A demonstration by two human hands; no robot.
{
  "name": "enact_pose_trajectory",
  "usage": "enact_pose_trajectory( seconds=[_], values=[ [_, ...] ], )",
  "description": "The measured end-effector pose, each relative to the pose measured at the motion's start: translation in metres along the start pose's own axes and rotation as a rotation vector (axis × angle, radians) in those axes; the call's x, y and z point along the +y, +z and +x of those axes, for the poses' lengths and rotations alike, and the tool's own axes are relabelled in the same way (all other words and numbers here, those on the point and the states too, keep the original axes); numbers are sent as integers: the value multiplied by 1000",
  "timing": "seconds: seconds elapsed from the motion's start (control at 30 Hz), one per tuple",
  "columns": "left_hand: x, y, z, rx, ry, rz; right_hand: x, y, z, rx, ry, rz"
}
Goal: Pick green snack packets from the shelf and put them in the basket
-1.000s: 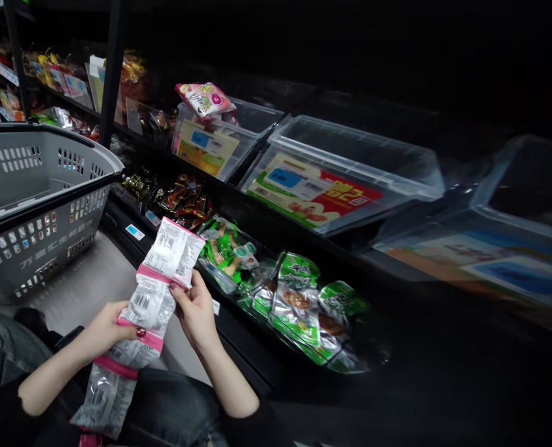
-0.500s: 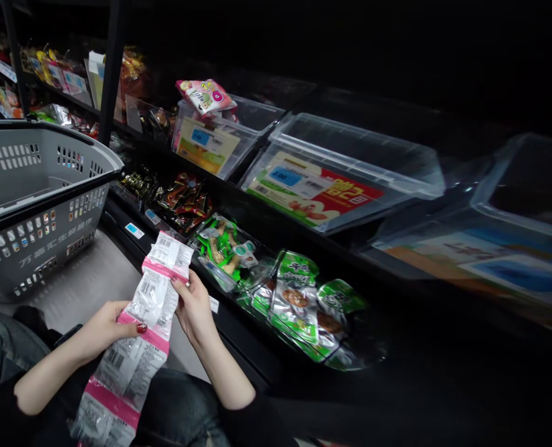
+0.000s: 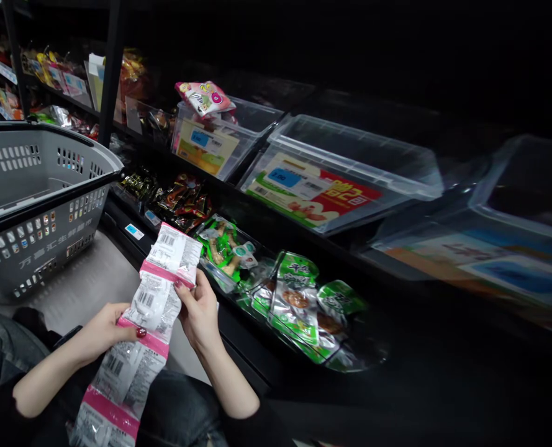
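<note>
A joined strip of silver-and-pink snack packets (image 3: 129, 369) hangs between my two hands, its printed backs with barcodes facing up. My left hand (image 3: 110, 333) pinches the strip at a pink seam near its middle, thumb on top. Higher up, my right hand (image 3: 200, 307) grips the right edge by the upper pink seam, with its thumb across the front. The fingers behind the strip are hidden. The lower end reaches down over my legs and out of the frame. Just beyond my right hand lies a tray of green snack packs (image 3: 224, 248).
A grey shopping basket (image 3: 47, 205) stands at the left. Silver-and-green pouches (image 3: 297, 298) lie on the low shelf. Above are clear plastic bins (image 3: 350, 155), one holding a pink-and-white packet (image 3: 205, 98). A black shelf post (image 3: 112, 74) rises behind the basket.
My right hand has shifted slightly to the right, and the top packet of the strip has swung right and spread flatter. My left hand stays almost in place.
</note>
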State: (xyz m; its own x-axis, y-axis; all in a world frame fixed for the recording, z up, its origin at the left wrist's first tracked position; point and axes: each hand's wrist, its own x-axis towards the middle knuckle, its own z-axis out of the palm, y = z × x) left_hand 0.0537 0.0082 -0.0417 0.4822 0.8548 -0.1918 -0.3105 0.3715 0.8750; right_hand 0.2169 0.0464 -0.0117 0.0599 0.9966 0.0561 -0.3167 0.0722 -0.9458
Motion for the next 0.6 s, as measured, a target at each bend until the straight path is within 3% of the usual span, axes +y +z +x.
enact_pose_trajectory(
  seconds=[0.33,0.43,0.5,0.53,0.6],
  values=[
    [1,0,0,-19,35,21,1,-4,0,-32,13,-27],
    [3,-2,-1,-6,55,70,3,-13,5,61,28,-126],
    [4,-3,-1,10,68,102,3,-19,10,98,-77,-241],
    [4,-4,-1,16,73,118,1,-21,13,40,-148,-308],
    [4,-5,0,21,74,138,-2,-24,15,-203,-241,-415]
  ],
)
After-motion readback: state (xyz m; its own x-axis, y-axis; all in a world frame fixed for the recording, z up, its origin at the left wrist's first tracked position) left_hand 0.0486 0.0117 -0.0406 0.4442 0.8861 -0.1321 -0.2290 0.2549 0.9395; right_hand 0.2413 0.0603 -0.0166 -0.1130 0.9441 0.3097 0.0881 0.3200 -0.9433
